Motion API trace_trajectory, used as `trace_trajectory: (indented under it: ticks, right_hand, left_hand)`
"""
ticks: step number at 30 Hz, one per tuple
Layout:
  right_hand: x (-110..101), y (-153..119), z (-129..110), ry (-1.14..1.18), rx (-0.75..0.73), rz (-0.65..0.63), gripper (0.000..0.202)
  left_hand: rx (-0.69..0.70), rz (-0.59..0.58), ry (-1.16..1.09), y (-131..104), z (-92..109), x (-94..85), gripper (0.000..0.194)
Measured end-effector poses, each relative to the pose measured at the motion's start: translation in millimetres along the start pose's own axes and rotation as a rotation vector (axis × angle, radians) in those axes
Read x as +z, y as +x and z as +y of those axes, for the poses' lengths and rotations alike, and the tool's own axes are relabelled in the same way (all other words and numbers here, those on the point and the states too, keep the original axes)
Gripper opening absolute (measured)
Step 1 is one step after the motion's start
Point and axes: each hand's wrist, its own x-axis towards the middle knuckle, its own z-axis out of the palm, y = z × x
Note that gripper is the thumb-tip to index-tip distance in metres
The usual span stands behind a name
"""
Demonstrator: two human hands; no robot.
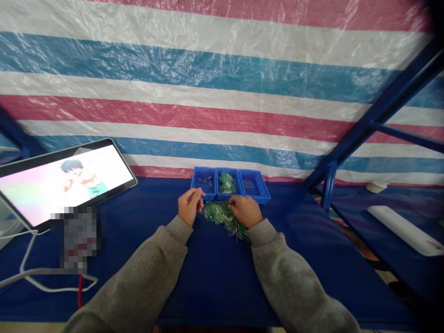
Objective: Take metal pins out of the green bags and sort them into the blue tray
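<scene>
Landmark: the row of three blue bins (217,182) at the back of the blue table (215,286). Green-and-clear packets (215,212) lie in a loose heap just in front of the row, thin metal pieces (237,233) at the heap's near right end. Left hand (189,206) sits before the row's left end, beside the heap, fingers curled; cannot tell whether it grips anything. Right hand (247,211) is over the heap, before the row's right half, thumb and fingers drawn together at the packets; cannot tell whether one is pinched.

Surroundings: left bin contains dark metal pins (204,179); middle bin, more green packets (227,183); right bin, a small flat piece (248,184). Well left of the row, a lit screen (104,162) leans, with white cable (48,290) and red cable (80,293) nearer the table's front edge. Striped sheeting (208,101) hangs behind the row. To its right, a slanting blue frame (378,111) stands between it and a long white object (404,230).

Obscured: pixelated patch left of the row, contents unreadable. Right hand and cuff hide part of the heap. Screen cut at left edge, sleeves (138,277) at bottom. Individual packets too small to separate.
</scene>
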Motion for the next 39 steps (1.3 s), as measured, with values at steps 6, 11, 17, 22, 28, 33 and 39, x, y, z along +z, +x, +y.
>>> trace_trajectory:
  ticks: [6, 11, 17, 22, 28, 33, 39]
  right_hand:
    - [4.7, 0.1, -2.0, -0.056, -0.038, -0.003, 0.017]
    - [6.7, 1.3, -3.7, -0.116, -0.046, -0.063, 0.017]
    - [6.1, 3.2, -6.8, -0.206, -0.097, -0.089, 0.02]
    - [4.8, 2.3, -7.7, -0.225, -0.146, -0.071, 0.019]
    - [6.4, 2.1, -7.0, -0.222, -0.156, -0.04, 0.019]
    - [5.6, 1.8, -8.1, -0.181, -0.145, 0.013, 0.021]
    - [3.9, 0.7, -6.7, -0.038, -0.159, 0.126, 0.017]
  left_hand:
    - [-0.003, -0.003, 0.011, -0.7, -0.5, 0.4, 0.035]
    - [-0.004, 0.001, 0.001, -0.9, -1.9, 0.7, 0.035]
    - [0.006, -0.006, 0.001, -1.1, -3.1, 0.6, 0.033]
    - [-0.003, 0.005, 0.005, -1.2, -2.0, 0.7, 0.034]
    - [-0.006, 0.004, 0.012, -1.8, -0.5, 1.0, 0.034]
    - [-0.001, 0.005, 0.02, -1.6, -0.8, 0.7, 0.033]
    - [-0.002, -0.002, 0.018, -1.3, -2.4, 0.2, 0.035]
